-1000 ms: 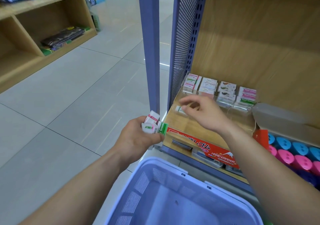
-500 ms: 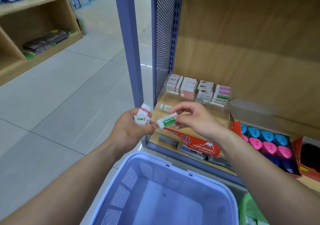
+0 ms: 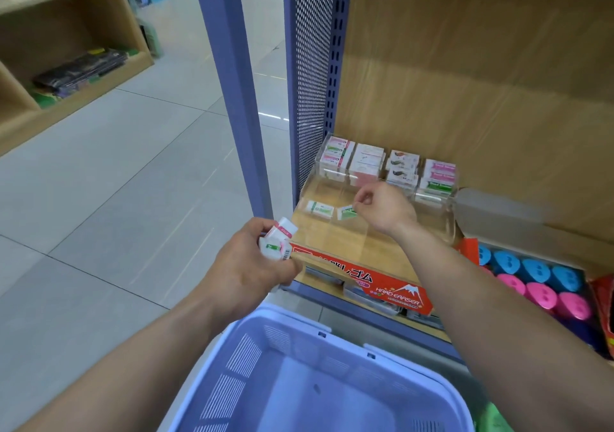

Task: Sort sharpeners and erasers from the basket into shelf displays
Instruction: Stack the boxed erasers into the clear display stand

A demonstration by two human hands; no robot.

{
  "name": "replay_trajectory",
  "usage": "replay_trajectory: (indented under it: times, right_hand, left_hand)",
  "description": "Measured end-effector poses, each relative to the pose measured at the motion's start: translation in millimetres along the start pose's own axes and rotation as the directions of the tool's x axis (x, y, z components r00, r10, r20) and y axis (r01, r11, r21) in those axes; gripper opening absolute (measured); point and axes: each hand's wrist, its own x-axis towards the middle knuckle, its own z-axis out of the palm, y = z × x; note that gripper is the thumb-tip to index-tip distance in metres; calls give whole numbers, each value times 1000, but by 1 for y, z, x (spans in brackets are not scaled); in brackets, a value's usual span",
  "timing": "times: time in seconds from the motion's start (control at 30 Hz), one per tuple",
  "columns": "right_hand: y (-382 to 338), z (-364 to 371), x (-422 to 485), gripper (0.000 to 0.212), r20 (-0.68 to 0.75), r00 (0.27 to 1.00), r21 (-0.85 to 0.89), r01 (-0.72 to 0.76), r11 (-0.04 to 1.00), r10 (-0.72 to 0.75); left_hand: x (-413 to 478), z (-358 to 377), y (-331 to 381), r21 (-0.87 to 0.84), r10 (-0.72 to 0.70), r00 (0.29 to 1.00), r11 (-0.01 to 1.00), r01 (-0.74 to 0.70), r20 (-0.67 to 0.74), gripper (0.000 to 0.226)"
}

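Note:
My left hand [image 3: 251,265] grips a small bunch of white erasers [image 3: 277,238] with pink and green sleeves, just left of the shelf's front edge. My right hand [image 3: 382,207] reaches into the clear acrylic display tray [image 3: 435,222] and pinches a green-sleeved eraser [image 3: 347,213] low over the tray floor. Another green-sleeved eraser [image 3: 319,208] lies flat in the tray to its left. Stacked erasers [image 3: 385,167] fill the tray's back row. The lilac basket [image 3: 252,358] sits below my arms.
A red "Hard Eraser" box front [image 3: 382,285] runs along the shelf edge. Blue and pink round sharpeners [image 3: 535,282] fill a box at the right. A purple shelf post [image 3: 232,82] and perforated side panel [image 3: 310,66] stand left of the tray. A wooden bookshelf [image 3: 66,59] is across the aisle.
My right hand took a green-sleeved eraser from the bunch in my left hand and carried it forward into the tray, beside the one lying there. My left hand stayed put.

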Motion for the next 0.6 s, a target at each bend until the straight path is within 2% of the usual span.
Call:
replay_trajectory:
  times: [0.1,0.17,0.23,0.3,0.33,0.37,0.43,0.47,0.53,0.6]
  right_hand:
    - [2,3,6,20,60,997,-180,60,982,-50]
    - [3,0,3,25,77,996,-198,58,978,-44]
    - [2,-5,-6,24,25,999,-143,49,988,-46]
    - [-5,-12,-23,19,-73,993,-13,89,996,-90]
    - [-14,-17,-36,16,-86,989,106,128,986,-119]
    - [-23,-23,-50,15,-57,987,265,160,951,-151]
    - [-46,-32,-79,18,100,968,581,129,803,-228]
    - [-56,-36,-91,19,168,948,661,96,745,-271]
    - [-68,-37,-106,19,211,918,711,91,698,-335]
    - [-72,-36,-111,17,190,922,717,104,689,-337]
  left_hand:
    - [2,1,-1,-4,-12,1000,1000,12,1,37]
    - [3,2,-1,5,-20,1000,1000,20,10,36]
    - [3,3,0,13,-22,1000,1000,22,20,36]
    - [3,4,1,16,-12,1000,1000,11,27,34]
    - [2,4,2,15,-2,1000,1000,2,28,32]
    - [2,5,2,14,7,1000,1000,-7,29,31]
    - [2,6,2,8,19,999,1000,-20,29,29]
    - [2,6,2,0,26,999,1000,-26,30,28]
    - [0,8,3,5,52,998,999,-52,36,27]
    - [-3,9,6,-5,73,996,997,-73,46,25]
